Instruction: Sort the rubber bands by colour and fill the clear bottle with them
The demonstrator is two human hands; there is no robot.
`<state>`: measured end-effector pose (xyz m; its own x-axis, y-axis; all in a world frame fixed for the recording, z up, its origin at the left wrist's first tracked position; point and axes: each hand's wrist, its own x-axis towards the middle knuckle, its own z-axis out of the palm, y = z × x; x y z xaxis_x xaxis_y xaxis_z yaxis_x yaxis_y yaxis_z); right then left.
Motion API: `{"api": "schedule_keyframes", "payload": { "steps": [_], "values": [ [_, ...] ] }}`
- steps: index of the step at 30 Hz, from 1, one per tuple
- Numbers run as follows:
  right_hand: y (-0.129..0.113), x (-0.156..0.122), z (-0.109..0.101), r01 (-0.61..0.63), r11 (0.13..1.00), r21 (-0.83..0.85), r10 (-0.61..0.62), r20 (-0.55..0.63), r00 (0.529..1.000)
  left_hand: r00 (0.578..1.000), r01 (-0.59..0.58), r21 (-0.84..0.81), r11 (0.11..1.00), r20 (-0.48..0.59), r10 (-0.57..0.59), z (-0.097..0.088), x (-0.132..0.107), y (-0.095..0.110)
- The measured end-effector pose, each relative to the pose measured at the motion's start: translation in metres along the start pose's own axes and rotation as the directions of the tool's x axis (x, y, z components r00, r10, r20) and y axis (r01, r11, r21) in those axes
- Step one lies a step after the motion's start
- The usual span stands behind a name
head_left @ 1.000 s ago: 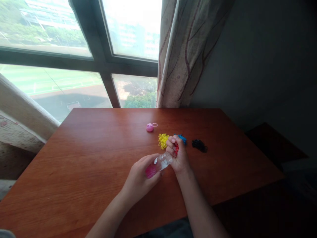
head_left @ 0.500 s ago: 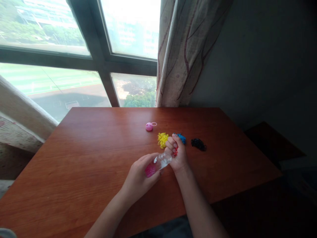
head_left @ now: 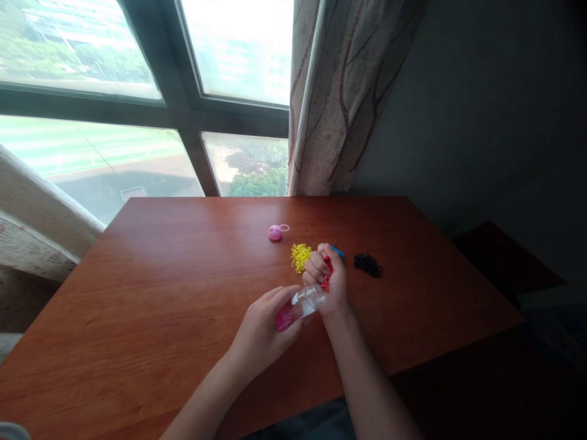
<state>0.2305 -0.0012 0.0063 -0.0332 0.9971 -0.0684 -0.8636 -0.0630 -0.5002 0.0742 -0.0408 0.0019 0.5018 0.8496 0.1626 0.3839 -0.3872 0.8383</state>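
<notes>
One small clear plastic bottle [head_left: 306,302] (pink inside) lies gripped in the left hand [head_left: 262,333]. The right hand [head_left: 331,281] clutches red elastic bands [head_left: 327,271].

You hold a small clear bottle [head_left: 306,301] just below frame centre, tilted, mouth toward the upper right, pink contents at its lower end. Red rubber bands [head_left: 327,273] bunch just above its mouth.

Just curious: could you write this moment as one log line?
left hand: holds small clear plastic bottle | right hand: clutches small red rubber bands at its top | nearby: yellow rubber-band pile
</notes>
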Motion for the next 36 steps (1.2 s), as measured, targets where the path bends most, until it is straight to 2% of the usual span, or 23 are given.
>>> {"api": "schedule_keyframes", "payload": {
  "steps": [7,16,21,29,36],
  "values": [
    [0.001,0.006,-0.011,0.006,0.987,0.163,-0.006,0.001,1.000,1.000,0.005,0.016,1.000,0.002,-0.005,0.002,0.001,0.000],
    [0.000,0.007,-0.010,-0.040,0.975,0.217,0.040,0.004,0.999,1.000,0.005,0.042,0.999,-0.018,-0.004,-0.001,0.002,-0.002],
    [0.000,0.009,-0.009,-0.077,0.969,0.236,0.088,-0.038,0.995,0.999,0.021,0.054,0.998,-0.042,-0.018,-0.006,0.000,-0.006],
    [0.000,0.012,-0.014,-0.088,0.889,0.449,0.148,-0.100,0.984,0.999,0.036,0.082,0.996,-0.032,-0.033,-0.008,0.001,-0.004],
    [0.003,0.012,-0.011,-0.091,0.873,0.480,0.141,-0.069,0.988,0.997,0.057,0.106,0.993,-0.049,-0.052,-0.012,0.001,-0.008]
  ]
}}
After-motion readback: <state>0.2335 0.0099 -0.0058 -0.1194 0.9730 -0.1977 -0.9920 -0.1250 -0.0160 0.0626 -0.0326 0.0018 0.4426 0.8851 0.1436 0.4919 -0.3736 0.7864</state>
